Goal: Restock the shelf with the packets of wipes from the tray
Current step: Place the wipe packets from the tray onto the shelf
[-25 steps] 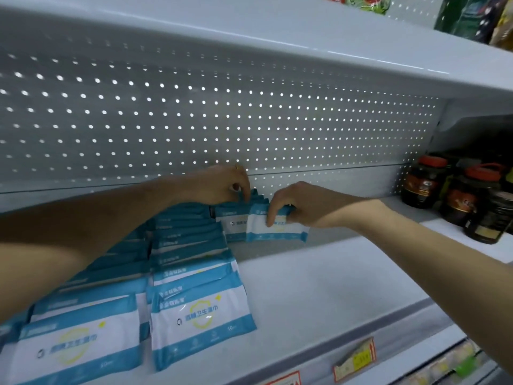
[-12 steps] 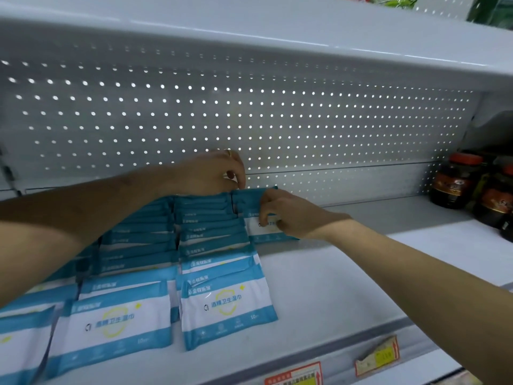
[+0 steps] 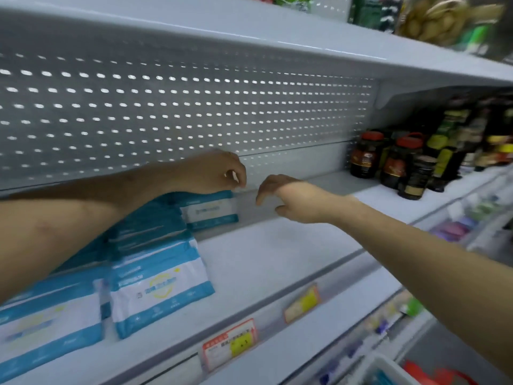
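Observation:
Blue-and-white packets of wipes stand in overlapping rows on the white shelf (image 3: 277, 262), with a front packet (image 3: 161, 287) near the shelf edge. At the back a packet (image 3: 211, 211) stands upright against the perforated back panel. My left hand (image 3: 219, 173) hovers over that back packet with fingers curled, fingertips at its top edge. My right hand (image 3: 286, 198) is to the right of it, fingers loosely curled, holding nothing and apart from the packet. A white tray (image 3: 385, 368) shows at the bottom right corner.
Dark jars with red lids (image 3: 369, 155) and bottles (image 3: 449, 151) stand at the right end of the shelf. Price tags (image 3: 230, 345) hang on the shelf's front rail. The upper shelf (image 3: 249, 31) overhangs the hands. Lower shelves with goods lie at the right.
My right hand has let go of the back packet and drawn to the right. The packet now stands against the back panel. The view has swung right and is blurred.

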